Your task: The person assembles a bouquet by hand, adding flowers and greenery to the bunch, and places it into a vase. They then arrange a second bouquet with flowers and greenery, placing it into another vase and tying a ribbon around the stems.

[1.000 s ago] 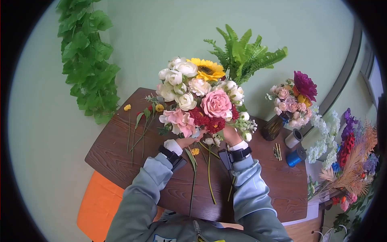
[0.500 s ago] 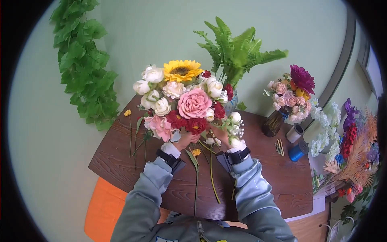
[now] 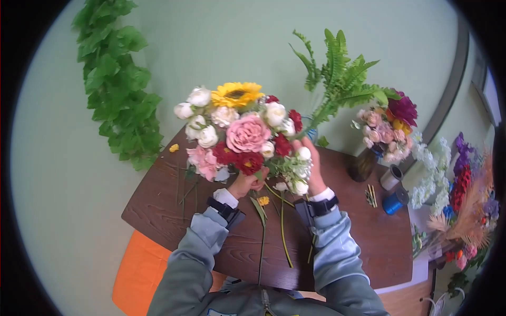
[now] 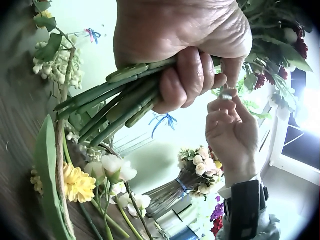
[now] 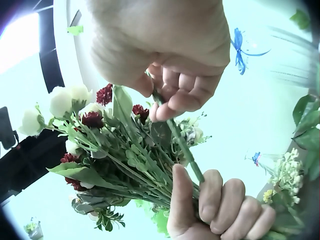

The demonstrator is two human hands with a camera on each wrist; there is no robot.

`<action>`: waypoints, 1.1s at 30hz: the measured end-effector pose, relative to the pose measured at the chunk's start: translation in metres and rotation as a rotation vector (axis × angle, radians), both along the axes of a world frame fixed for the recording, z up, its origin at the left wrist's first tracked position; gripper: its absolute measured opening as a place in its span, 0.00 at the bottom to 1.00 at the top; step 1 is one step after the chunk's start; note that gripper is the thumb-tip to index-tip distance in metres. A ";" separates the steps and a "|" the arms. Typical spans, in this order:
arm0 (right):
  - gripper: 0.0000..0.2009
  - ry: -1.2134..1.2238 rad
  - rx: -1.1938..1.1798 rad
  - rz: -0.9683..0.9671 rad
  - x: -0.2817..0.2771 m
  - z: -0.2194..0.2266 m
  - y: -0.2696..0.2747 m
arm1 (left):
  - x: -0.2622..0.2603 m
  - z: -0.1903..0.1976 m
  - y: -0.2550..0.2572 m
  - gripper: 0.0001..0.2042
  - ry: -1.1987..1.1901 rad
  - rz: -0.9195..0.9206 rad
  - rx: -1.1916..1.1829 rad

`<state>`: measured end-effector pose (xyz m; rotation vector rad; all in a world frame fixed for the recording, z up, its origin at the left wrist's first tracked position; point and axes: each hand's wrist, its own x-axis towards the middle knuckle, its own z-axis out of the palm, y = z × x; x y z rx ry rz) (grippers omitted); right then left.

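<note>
While the bouquet is held up over the brown table in the head view, the left hand is beneath the blooms, the right hand at their side. Left wrist: left hand wraps the stem bundle. Right wrist: right hand pinches one green stem. Probably light; stems look semi-stiff, maybe slippery, blooms soft, crushable. Best hold: low on the bundle.

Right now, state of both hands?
Left hand: closed around the bouquet's bundled stems.
Right hand: closed, thumb and fingers pinching a single green stem.
</note>
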<state>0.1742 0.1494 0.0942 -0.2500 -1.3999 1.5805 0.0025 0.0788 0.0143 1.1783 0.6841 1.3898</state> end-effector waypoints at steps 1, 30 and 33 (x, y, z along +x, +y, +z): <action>0.06 -0.051 0.035 -0.088 -0.001 -0.002 0.009 | -0.002 -0.005 0.000 0.15 -0.006 0.017 -0.017; 0.12 -0.357 0.111 0.041 0.004 -0.002 -0.029 | -0.027 -0.019 -0.007 0.12 -0.534 -0.576 0.059; 0.22 -0.401 0.367 0.165 -0.004 -0.012 -0.018 | -0.010 -0.041 0.007 0.12 -0.307 -0.017 -0.108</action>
